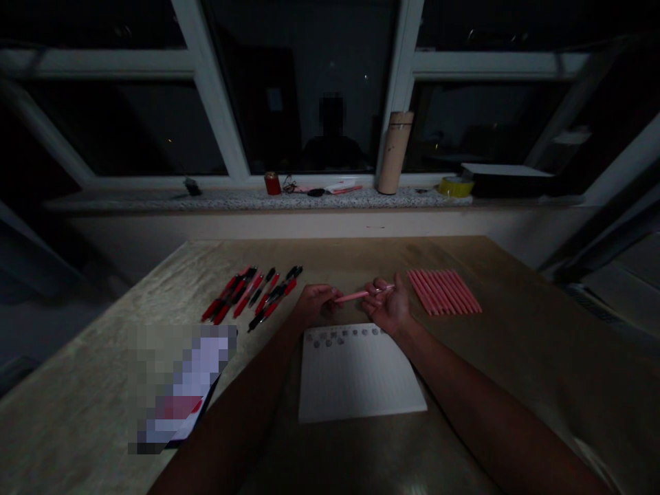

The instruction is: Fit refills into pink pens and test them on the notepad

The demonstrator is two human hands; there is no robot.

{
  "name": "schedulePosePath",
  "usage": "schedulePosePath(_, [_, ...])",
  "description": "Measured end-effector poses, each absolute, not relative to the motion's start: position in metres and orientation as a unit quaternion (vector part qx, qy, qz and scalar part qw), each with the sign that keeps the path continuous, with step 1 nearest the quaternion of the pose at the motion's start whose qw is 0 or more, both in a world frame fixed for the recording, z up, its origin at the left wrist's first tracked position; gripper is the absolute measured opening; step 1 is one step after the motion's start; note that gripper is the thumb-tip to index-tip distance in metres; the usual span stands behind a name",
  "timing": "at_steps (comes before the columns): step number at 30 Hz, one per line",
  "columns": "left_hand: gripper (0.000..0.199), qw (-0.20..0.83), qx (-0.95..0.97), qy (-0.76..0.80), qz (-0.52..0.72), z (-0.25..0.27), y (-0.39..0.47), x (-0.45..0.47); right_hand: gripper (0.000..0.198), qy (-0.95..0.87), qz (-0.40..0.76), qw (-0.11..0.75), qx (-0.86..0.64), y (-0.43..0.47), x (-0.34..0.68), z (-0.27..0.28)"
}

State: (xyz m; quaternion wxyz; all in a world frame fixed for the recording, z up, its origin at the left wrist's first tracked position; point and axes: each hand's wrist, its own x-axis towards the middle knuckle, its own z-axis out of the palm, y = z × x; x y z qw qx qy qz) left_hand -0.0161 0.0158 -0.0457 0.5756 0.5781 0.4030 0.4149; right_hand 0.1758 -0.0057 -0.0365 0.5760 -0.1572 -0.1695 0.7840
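Note:
A slim pink pen (353, 296) lies level between my two hands, just above the far edge of a lined notepad (364, 378). My left hand (317, 302) pinches its left end with the fingertips. My right hand (388, 308), turned palm up, curls its fingers round the other end, where a clear part shows by the thumb. Small dark scribbled marks run along the top lines of the pad. Right of my right hand, several pink pens (444, 292) lie side by side in a neat row. Several red and black pens (247, 295) are spread out left of my left hand.
A blurred-out device or booklet (190, 385) lies by my left forearm. On the windowsill (232, 199) behind the table stand a tall tan flask (396, 152), a red can-like item (272, 183), yellow tape (456, 187) and a dark box (510, 182). The room is dim.

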Motion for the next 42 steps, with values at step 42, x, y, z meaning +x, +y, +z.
schedulePosePath(42, [0.027,0.21,0.783,0.488,0.324,-0.043,0.012,-0.019,0.031,-0.827,0.11,0.262,-0.485,-0.005,0.191,-0.035])
